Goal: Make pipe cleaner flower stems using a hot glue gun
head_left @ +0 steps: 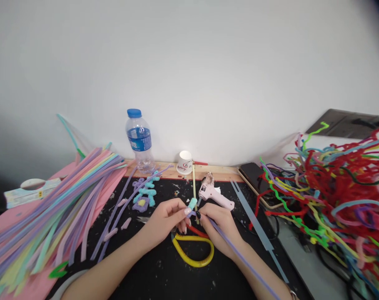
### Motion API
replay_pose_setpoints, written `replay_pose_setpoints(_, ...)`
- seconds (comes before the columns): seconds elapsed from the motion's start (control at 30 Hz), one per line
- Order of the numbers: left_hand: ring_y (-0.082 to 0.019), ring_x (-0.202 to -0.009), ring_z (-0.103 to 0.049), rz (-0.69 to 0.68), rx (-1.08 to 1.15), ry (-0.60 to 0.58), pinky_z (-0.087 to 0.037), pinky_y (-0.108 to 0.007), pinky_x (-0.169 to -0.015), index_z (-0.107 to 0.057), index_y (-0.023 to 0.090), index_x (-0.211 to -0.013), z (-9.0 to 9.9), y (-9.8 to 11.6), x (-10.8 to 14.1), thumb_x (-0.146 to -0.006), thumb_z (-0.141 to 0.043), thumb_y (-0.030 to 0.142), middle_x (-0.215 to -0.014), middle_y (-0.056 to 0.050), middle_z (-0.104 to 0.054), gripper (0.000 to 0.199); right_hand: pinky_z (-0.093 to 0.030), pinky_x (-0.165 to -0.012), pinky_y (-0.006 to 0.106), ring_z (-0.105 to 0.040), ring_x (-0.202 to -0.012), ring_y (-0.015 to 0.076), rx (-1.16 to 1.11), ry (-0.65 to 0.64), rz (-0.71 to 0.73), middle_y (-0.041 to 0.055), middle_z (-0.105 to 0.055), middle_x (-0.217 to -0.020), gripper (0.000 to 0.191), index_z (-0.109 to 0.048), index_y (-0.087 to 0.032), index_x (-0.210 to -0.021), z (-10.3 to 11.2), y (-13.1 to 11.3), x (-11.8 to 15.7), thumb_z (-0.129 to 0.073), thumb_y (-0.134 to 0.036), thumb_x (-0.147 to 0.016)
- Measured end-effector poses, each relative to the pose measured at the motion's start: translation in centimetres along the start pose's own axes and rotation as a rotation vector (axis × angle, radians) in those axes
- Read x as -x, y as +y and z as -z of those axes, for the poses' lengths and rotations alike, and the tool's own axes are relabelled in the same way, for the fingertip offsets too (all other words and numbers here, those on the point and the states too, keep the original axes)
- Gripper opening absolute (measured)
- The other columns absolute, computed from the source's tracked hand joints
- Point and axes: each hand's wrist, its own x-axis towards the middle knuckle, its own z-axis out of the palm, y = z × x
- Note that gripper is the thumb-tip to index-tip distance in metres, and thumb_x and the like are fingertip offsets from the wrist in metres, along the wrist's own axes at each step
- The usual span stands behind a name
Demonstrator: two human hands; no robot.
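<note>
Nearest: a long purple stem [258,273], lying over the right forearm; its far part is pinched by the narrowed fingers of the right hand [219,223]. A small turquoise piece [192,203] is held between thumb and fingertips of the left hand [167,216]. Both are at centre, above the scissors [210,252]; whether they are joined cannot be told.

Progress (judged): turquoise piece shaped; most of the stem unworked. At left, one turquoise branch [150,192] and one purple flower [141,204] look formed.

Count: scissors, one pair; glue gun [212,193], one, far side; paper cup [185,164], one, and bottle [139,139], one, by the wall; phone [253,175], one, far right. Stems in the left bundle [83,187] and right tangle [339,179]: many, not countable.
</note>
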Motion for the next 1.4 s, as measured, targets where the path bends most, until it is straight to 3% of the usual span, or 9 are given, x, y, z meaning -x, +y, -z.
replay_pose_setpoints(0.4, -0.008, -0.050, -0.057, 0.028, 0.151, -0.051, -0.044, -0.018, -0.051, -0.056, 0.014, -0.074, 0.4, -0.4, 0.0, -0.079, -0.064, 0.038, -0.065, 0.000, -0.063, 0.026, -0.040, -0.052, 0.022, -0.051, -0.054, 0.0117, -0.143, 0.056, -0.160, -0.0015, -0.056, -0.059, 0.019, -0.057, -0.017, -0.066, 0.0, -0.3, -0.3, -0.051, -0.018, -0.084)
replay_pose_setpoints(0.57, -0.013, -0.052, -0.063, 0.065, 0.295, -0.045, -0.048, -0.022, -0.050, -0.059, 0.013, -0.090, 0.5, -0.6, -0.1, -0.083, -0.053, 0.053, -0.075, -0.009, -0.070, 0.042, -0.040, -0.046, 0.023, -0.052, -0.047, 0.0125, -0.143, 0.246, -0.202, 0.0006, -0.060, -0.057, 0.013, -0.061, -0.017, -0.073, -0.1, 0.3, 0.0, -0.054, -0.021, -0.083)
replay_pose_setpoints(0.67, -0.012, -0.052, -0.064, 0.074, 0.333, -0.018, -0.049, -0.021, -0.050, -0.059, 0.012, -0.097, 0.5, -0.5, -0.2, -0.083, -0.054, 0.051, -0.075, -0.010, -0.070, 0.042, -0.042, -0.048, 0.025, -0.055, -0.049, 0.0137, -0.068, 0.335, -0.204, 0.0022, -0.063, -0.060, 0.011, -0.064, -0.017, -0.074, -0.1, 0.3, 0.1, -0.056, -0.021, -0.081)
replay_pose_setpoints(0.77, -0.009, -0.049, -0.061, 0.090, 0.294, 0.051, -0.045, -0.017, -0.045, -0.058, 0.014, -0.090, 0.3, -0.2, -0.3, -0.079, -0.063, 0.040, -0.078, -0.006, -0.070, 0.028, -0.045, -0.050, 0.025, -0.057, -0.050, 0.0145, -0.033, 0.359, -0.211, 0.0031, -0.065, -0.062, 0.012, -0.065, -0.016, -0.074, 0.0, 0.2, 0.1, -0.057, -0.021, -0.081)
replay_pose_setpoints(0.87, -0.007, -0.043, -0.056, 0.107, 0.231, 0.084, -0.039, -0.015, -0.042, -0.057, 0.014, -0.077, 0.1, 0.0, -0.2, -0.080, -0.064, 0.036, -0.063, -0.002, -0.067, 0.023, -0.046, -0.049, 0.025, -0.059, -0.051, 0.0145, -0.012, 0.357, -0.207, 0.0026, -0.067, -0.062, 0.013, -0.065, -0.016, -0.073, 0.1, 0.2, 0.1, -0.056, -0.022, -0.081)
replay_pose_setpoints(0.97, -0.007, -0.041, -0.052, 0.102, 0.172, 0.077, -0.037, -0.015, -0.042, -0.056, 0.014, -0.069, 0.0, 0.2, -0.2, -0.080, -0.063, 0.036, -0.048, 0.001, -0.061, 0.026, -0.047, -0.050, 0.024, -0.060, -0.051, 0.0139, 0.019, 0.360, -0.181, 0.0016, -0.067, -0.063, 0.012, -0.066, -0.018, -0.073, 0.1, 0.2, 0.1, -0.057, -0.021, -0.081)
replay_pose_setpoints(1.1, -0.006, -0.042, -0.051, 0.080, 0.186, 0.073, -0.034, -0.015, -0.043, -0.051, 0.014, -0.063, 0.1, 0.0, -0.1, -0.076, -0.067, 0.035, -0.052, 0.001, -0.062, 0.029, -0.050, -0.054, 0.025, -0.062, -0.055, 0.0148, 0.050, 0.383, -0.126, 0.0025, -0.069, -0.068, 0.011, -0.068, -0.018, -0.074, 0.1, 0.1, 0.1, -0.059, -0.020, -0.081)
replay_pose_setpoints(1.3, -0.002, -0.030, -0.022, 0.025, 0.246, 0.102, -0.018, -0.016, -0.037, -0.040, 0.016, -0.053, 0.4, -0.7, -0.2, -0.084, -0.054, 0.035, -0.033, 0.008, -0.038, 0.039, -0.054, -0.066, 0.030, -0.067, -0.072, 0.0195, -0.021, 0.369, -0.030, 0.0052, -0.070, -0.078, 0.011, -0.067, -0.018, -0.080, 0.0, 0.1, 0.0, -0.056, -0.018, -0.084)
replay_pose_setpoints(1.4, -0.003, -0.029, -0.026, 0.034, 0.258, 0.121, -0.019, -0.017, -0.036, -0.039, 0.017, -0.050, 0.4, -0.9, -0.2, -0.087, -0.050, 0.039, -0.033, 0.006, -0.040, 0.044, -0.054, -0.073, 0.034, -0.067, -0.078, 0.0215, -0.080, 0.361, 0.021, 0.0068, -0.071, -0.083, 0.013, -0.067, -0.020, -0.081, -0.1, 0.3, -0.1, -0.055, -0.016, -0.085)
